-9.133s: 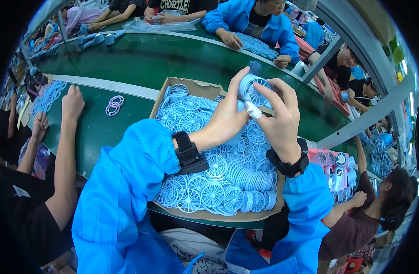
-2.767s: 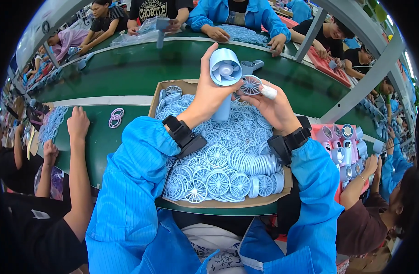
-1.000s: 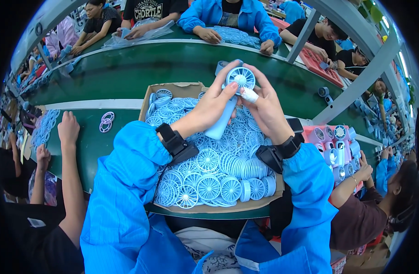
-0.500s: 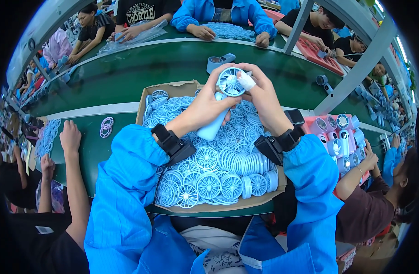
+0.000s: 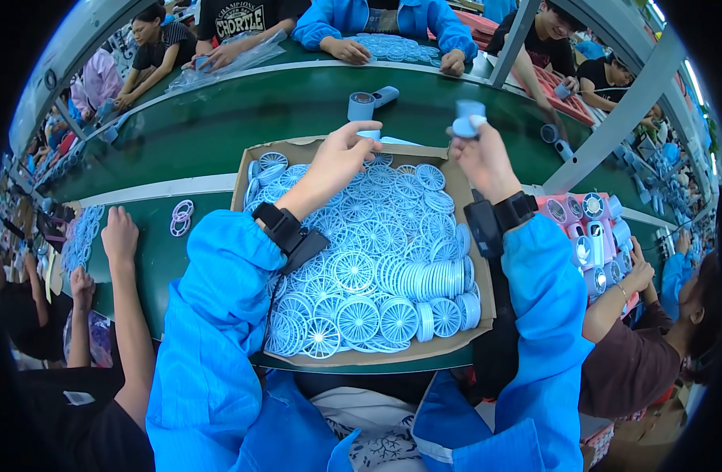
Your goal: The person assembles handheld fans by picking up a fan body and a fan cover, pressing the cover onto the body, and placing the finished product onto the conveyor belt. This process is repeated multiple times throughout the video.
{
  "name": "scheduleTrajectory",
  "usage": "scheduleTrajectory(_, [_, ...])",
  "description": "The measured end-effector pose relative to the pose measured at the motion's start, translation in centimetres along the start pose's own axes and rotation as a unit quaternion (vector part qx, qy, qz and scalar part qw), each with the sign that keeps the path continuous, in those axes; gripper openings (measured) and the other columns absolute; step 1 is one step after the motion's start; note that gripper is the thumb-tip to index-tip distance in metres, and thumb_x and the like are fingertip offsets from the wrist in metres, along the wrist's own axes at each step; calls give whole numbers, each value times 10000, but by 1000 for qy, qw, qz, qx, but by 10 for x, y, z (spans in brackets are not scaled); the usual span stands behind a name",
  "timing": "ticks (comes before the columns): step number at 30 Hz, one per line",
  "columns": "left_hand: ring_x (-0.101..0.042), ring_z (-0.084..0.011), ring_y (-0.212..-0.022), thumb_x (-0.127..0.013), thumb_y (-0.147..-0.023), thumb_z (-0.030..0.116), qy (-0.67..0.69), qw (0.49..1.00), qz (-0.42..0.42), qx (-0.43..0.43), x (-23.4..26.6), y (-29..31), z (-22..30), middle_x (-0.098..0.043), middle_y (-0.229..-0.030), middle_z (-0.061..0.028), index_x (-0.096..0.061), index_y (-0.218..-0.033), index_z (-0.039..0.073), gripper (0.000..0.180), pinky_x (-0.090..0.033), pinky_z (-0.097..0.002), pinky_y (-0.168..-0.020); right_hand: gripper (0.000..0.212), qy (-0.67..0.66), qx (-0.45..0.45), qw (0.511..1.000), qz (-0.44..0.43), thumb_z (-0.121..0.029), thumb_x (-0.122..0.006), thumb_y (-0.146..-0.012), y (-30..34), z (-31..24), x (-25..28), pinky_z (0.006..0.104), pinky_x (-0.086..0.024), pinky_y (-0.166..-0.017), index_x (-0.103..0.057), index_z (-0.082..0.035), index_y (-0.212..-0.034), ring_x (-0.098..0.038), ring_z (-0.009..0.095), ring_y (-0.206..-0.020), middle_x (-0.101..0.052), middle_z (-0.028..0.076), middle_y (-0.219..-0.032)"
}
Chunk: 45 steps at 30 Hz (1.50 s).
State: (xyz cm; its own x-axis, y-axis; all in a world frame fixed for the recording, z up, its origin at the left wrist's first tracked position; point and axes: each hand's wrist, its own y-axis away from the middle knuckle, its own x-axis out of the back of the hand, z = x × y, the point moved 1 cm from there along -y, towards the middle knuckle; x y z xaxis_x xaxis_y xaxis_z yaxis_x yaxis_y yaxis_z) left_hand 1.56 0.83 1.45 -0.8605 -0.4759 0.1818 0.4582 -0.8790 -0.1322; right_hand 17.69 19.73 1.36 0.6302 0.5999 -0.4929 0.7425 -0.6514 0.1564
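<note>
My right hand (image 5: 487, 157) is closed around a light-blue handheld fan (image 5: 469, 118), blurred by motion, above the far right corner of a cardboard box (image 5: 487, 303). Over the box's far edge, my left hand (image 5: 341, 161) has its fingers stretched out and apart. Just behind those fingers, a light-blue fan (image 5: 400, 141) shows in part beyond the box rim; whether they touch it I cannot tell. Many round, spoked light-blue fan grilles (image 5: 359, 318) fill the box, some stacked on edge at the near right.
Another light-blue fan (image 5: 361, 107) lies on the green conveyor belt (image 5: 243, 118). Purple rings (image 5: 182, 218) lie on the left of the table. A pink tray of fans (image 5: 589, 236) stands at right, beside a grey metal post (image 5: 613, 118). Co-workers sit along both sides.
My hands have parted from the fan they held together over the box. My left hand has moved up slightly; my right is farther out with a fan. The fan on the belt has shifted left.
</note>
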Motion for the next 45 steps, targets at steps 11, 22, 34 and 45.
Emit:
scheduleTrajectory(11, [-620,-309,-892,-573,-800,428,-501,864,-16,42,33,-89,-21,-655,-946,-193,-641,-1023,0,488,-485,-362,-775,360,814,355,428,-169,-245,-648,-779,40,64,-24,345,-433,-883,-625,-98,-1106,-579,244,-990,-614,94,-1096])
scheduleTrajectory(22, [-597,-312,-977,-676,-664,537,-460,854,-143,197,40,-121,-40,-567,-1139,-228,-416,-1270,-45,879,-471,-366,-826,260,725,245,623,-161,-135,-580,-809,17,39,-27,429,-445,-857,-643,-96,-1059,-583,335,-945,-629,160,-982])
scheduleTrajectory(34, [-569,-269,-1014,-794,-675,182,-14,952,182,-246,38,-62,44,-497,-1168,-228,-297,-1247,-20,784,-472,-331,-850,292,527,321,786,-47,-24,-524,-865,30,24,-40,325,-484,-701,-536,-61,-1155,-615,234,-824,-614,129,-917])
scheduleTrajectory(45, [-604,-212,-941,-672,-792,50,516,840,-124,113,16,-17,29,-549,-1043,-116,-249,-1349,48,699,-512,-333,-829,216,182,196,955,-130,-58,-510,-916,31,21,-60,298,-527,-805,-508,2,-1124,-609,151,-892,-597,66,-1011])
